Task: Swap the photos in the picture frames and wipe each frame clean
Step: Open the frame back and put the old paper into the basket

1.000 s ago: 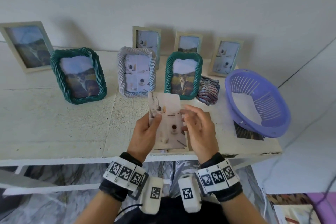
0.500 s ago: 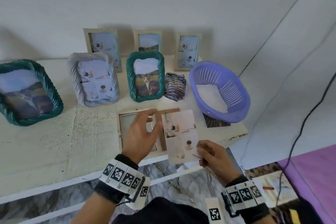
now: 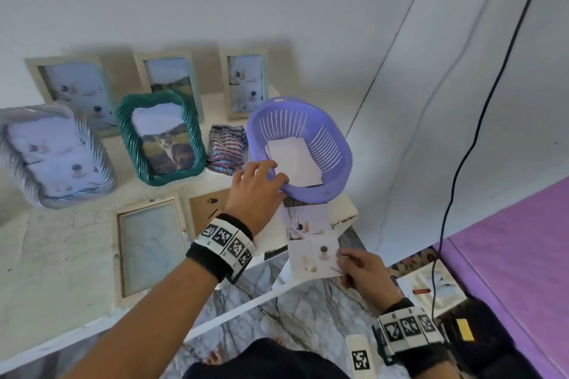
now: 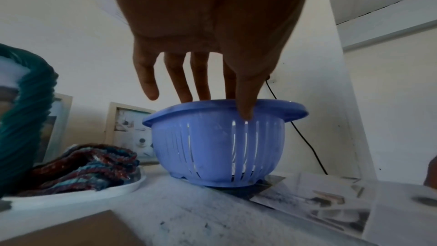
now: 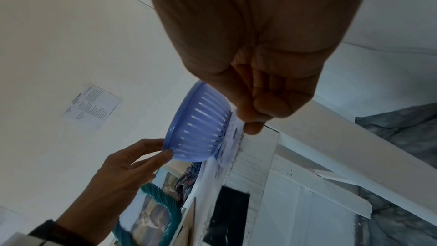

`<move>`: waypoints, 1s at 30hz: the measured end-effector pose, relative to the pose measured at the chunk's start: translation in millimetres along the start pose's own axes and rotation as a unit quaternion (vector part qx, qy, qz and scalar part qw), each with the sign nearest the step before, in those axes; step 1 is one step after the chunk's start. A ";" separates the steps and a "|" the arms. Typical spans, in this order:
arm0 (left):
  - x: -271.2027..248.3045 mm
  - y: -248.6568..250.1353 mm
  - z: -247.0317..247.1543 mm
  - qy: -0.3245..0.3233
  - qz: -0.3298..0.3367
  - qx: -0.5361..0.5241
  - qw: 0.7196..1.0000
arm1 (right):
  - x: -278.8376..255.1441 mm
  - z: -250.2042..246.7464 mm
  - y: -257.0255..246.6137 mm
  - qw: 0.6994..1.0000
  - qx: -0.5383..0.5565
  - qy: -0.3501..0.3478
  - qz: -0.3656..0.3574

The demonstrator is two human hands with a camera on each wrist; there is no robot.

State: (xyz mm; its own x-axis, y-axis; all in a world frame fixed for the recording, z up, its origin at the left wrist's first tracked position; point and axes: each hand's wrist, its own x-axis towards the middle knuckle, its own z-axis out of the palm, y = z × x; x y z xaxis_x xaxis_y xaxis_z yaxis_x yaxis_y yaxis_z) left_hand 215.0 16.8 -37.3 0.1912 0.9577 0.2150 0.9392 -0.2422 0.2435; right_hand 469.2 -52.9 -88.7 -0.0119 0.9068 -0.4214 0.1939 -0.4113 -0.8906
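Since half a second ago the left hand [image 3: 255,191] has left the emptied frame and reached to the purple basket [image 3: 332,191], fingers extended over its near rim with the thumb down the slotted wall, nothing clasped; the right hand [image 3: 366,274] has carried the photo [image 3: 311,243] toward the table's right corner, and the view has swung right; the right hand pinches the photo by its lower right corner between thumb and curled fingers. That photo is a thin glossy rectangular print of pale still-life panels, its long axis running roughly 11 to 5 o'clock, its top end lying on the table [image 3: 61,255] just at 6 o'clock of the basket and its bottom end overhanging the table edge. At 9 o'clock of the left wrist lies the empty wooden frame [image 3: 147,249], flat, glass up, long axis near 12 to 6; its brown backing board [image 3: 209,209] lies just beside it, partly under the hand. At 10 o'clock stands a green rope-textured frame [image 3: 160,138] with a cat picture, a grey twisted one [image 3: 52,157] at 9 o'clock of that. A striped knitted cloth [image 3: 228,148] sits between green frame and basket; white sheets [image 3: 295,163] lie inside the oval, ribbed plastic basket. The table's chipped white corner [image 3: 348,215] is at 6 o'clock of the basket, with marbled floor [image 3: 277,311] open below.
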 end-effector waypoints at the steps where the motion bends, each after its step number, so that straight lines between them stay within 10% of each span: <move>1: 1.9 0.0 0.0 0.012 -0.002 -0.003 1.000 | 4.2 -2.8 -1.4 1.000 0.001 0.002 0.003; 10: 20.8 -8.5 -14.1 0.081 0.021 -0.027 0.996 | 65.1 -1.2 -52.0 0.992 -0.125 0.020 -0.011; 18: 15.6 -5.6 -9.3 0.086 0.021 -0.015 0.996 | 114.6 11.3 -84.0 0.921 -0.381 0.033 -0.075; 30: -8.7 1.9 9.2 0.054 -0.025 -0.055 0.997 | 125.4 -31.8 -90.4 0.947 -0.305 0.051 -0.092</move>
State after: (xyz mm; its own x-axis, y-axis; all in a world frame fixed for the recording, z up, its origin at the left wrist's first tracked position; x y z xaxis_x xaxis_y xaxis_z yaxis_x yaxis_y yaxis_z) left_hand 217.8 9.5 -47.4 0.1073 0.9482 0.2989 0.9085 -0.2156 0.3579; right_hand 481.4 101.0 -55.7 -0.0123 0.9748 -0.2228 0.7281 -0.1439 -0.6702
